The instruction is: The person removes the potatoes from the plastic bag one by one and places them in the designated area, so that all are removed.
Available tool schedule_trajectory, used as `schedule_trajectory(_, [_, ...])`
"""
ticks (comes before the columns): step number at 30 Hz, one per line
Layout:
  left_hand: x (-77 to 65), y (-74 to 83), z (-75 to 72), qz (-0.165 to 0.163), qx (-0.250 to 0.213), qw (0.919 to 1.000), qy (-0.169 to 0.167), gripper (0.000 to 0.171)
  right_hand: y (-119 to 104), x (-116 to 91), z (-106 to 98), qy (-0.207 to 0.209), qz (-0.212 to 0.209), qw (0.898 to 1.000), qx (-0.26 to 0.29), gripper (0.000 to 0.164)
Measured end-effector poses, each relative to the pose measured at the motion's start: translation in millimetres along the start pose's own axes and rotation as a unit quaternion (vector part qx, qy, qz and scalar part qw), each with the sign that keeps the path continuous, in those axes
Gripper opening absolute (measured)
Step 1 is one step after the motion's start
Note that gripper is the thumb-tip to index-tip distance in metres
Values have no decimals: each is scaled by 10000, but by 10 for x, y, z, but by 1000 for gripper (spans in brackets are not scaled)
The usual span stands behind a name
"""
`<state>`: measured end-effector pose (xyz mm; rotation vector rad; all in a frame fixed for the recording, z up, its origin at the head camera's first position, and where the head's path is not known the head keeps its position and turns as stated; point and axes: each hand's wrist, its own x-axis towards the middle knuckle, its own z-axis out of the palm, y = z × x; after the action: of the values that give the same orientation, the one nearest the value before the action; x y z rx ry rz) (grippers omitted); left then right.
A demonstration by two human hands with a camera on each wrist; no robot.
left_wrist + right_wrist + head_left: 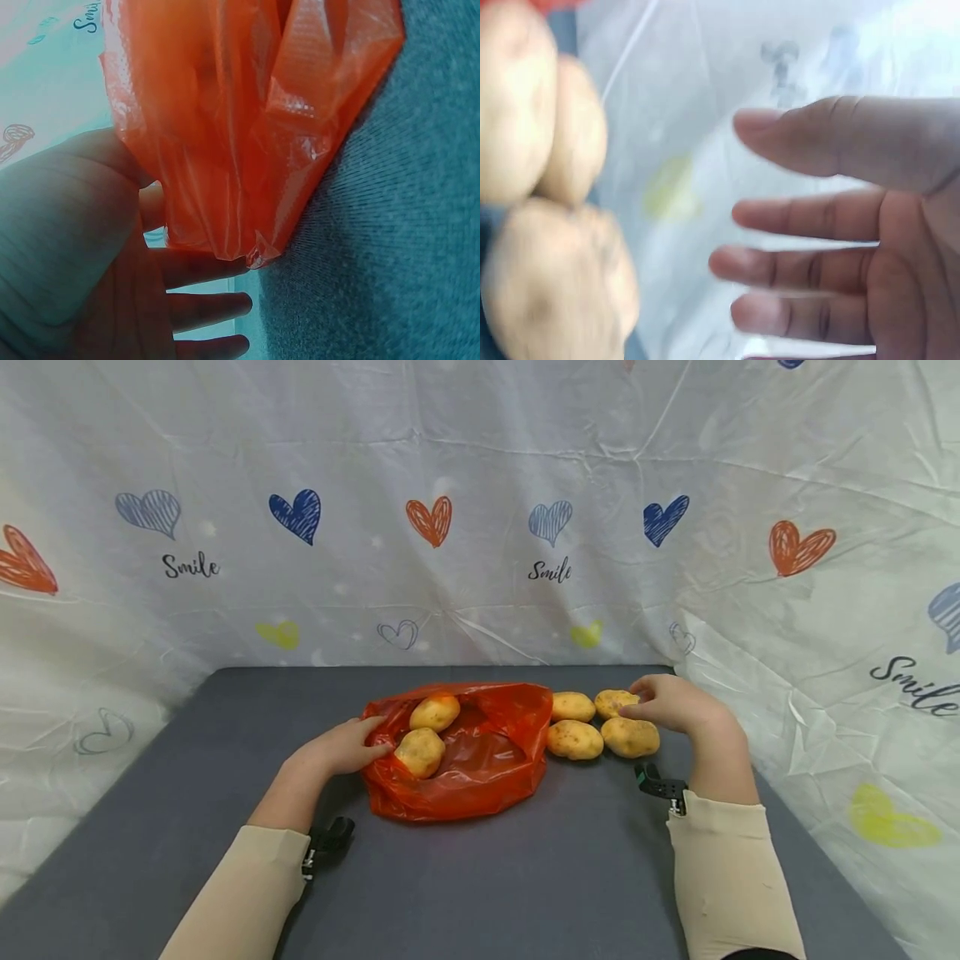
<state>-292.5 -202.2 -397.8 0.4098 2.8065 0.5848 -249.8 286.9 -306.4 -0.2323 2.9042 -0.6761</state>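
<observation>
An orange-red plastic bag (465,800) lies on the table, its mouth open toward me. Inside its left part are two potatoes, one (435,712) behind the other (420,752). My left hand (339,748) pinches the bag's left edge between thumb and fingers; the left wrist view shows the gathered plastic (225,165) there. To the bag's right, several potatoes (575,741) sit in a close group. Over the rightmost ones (631,738) reaches my right hand (678,703). In the right wrist view its fingers (810,270) are straight and spread, holding nothing, beside the potatoes (551,285).
The dark grey table (480,885) extends in front of the bag and to both sides. A white sheet (480,460) printed with hearts hangs behind the table and along both sides. Small black devices (330,837) are strapped at both wrists.
</observation>
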Motion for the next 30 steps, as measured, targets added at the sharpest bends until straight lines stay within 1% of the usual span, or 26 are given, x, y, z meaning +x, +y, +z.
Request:
schedule_trajectory(3, [8,-3,9,19,50,10000,-9,74,-248,-10,47,280,-408,9986,-161,57])
schedule_trajectory(8, [19,-3,39,105,60,9999,5,75,-611,21,170,455,-1026,9930,-381,42])
schedule_trajectory(9, [12,-3,44,108,60,9999,-4,75,-673,39,215,491,-1224,9903,-449,40])
schedule_trajectory(11, [0,-3,53,101,61,9999,-25,77,-794,86,342,596,-1585,9840,-555,36])
schedule_trajectory(15, [-32,14,58,91,69,9999,-45,86,-1031,203,717,882,-2147,9687,-882,31])
schedule_trajectory(17, [-41,30,54,122,67,9999,-38,91,-1145,249,915,909,-2270,9648,-968,29])
schedule_trajectory(19, [-50,50,46,142,85,9999,-26,94,-1244,277,1089,852,-2397,9614,-1048,29])
schedule_trajectory(22, [-64,81,24,109,134,9998,-13,95,-1336,315,1295,706,-2571,9575,-1102,29])
schedule_trajectory(25, [-75,114,-1,92,185,9998,12,95,-1372,338,1420,678,-2617,9554,-1189,30])
schedule_trajectory(28, [-68,153,-9,186,237,9995,48,94,-1375,346,1477,703,-2561,9568,-1181,30])
schedule_trajectory(30, [-49,185,-1,256,284,9992,81,94,-1366,352,1494,722,-2524,9573,-1213,34])
